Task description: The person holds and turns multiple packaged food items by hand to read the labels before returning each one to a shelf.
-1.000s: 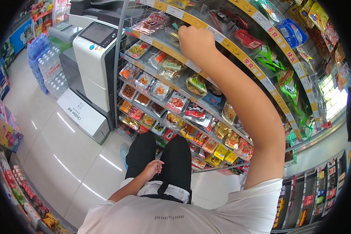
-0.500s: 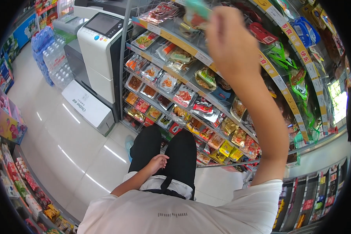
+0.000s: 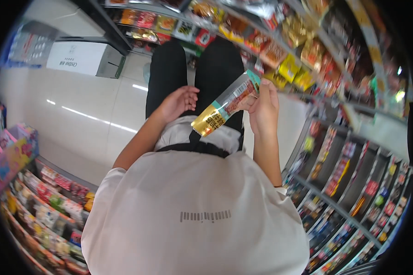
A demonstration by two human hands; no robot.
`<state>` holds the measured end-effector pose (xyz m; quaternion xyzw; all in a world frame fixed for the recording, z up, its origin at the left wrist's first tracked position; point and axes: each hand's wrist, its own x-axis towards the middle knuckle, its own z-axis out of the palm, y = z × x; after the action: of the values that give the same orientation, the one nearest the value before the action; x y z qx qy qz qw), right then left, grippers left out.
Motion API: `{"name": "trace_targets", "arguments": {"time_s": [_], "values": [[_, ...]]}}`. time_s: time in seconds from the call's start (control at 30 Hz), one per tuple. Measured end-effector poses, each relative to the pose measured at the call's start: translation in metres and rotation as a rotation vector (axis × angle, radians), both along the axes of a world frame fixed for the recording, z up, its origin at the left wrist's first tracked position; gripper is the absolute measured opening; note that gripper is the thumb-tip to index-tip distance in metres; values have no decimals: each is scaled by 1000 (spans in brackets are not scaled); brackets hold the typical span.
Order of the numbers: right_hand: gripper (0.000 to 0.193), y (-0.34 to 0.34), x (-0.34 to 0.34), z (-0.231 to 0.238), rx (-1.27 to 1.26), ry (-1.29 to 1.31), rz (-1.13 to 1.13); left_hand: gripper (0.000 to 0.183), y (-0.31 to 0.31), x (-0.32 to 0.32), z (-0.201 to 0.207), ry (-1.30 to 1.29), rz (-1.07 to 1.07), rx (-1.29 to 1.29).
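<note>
A long snack packet (image 3: 228, 103) with a gold end, a clear middle and green bands slants in front of my lap. My right hand (image 3: 264, 106) grips it near its upper green end, thumb on top. Through the clear part something reddish-brown shows. To the left, over my thigh, my left hand (image 3: 180, 101) holds nothing; its fingers are loosely bent and apart. A gap separates it from the packet's gold end.
Shelves of packaged snacks (image 3: 273, 55) rise in front of my knees. A white carton (image 3: 75, 58) sits on the floor at the far left, near wrapped bottles (image 3: 27, 46). Other racks of goods stand at the lower left (image 3: 55, 201) and right (image 3: 344, 169).
My right hand has come down from the upper shelf to my lap, bringing the packet. My left hand has lifted slightly and its fingers have spread. The view has tilted down.
</note>
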<state>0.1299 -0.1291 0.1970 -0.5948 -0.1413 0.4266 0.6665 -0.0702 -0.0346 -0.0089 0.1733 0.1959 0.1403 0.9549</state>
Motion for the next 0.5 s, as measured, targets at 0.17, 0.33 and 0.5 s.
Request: {"name": "trace_targets", "arguments": {"time_s": [0.17,0.33,0.5], "values": [[24,-64,17,-55,-11,387,-199,75,-9,18,69,193,-224,-32],[22,-92,26,-70,90,509,-334,88,-21,53,95,18,-418,245],[22,-122,52,-91,139,528,-406,93,-34,90,118,43,-408,437]]}}
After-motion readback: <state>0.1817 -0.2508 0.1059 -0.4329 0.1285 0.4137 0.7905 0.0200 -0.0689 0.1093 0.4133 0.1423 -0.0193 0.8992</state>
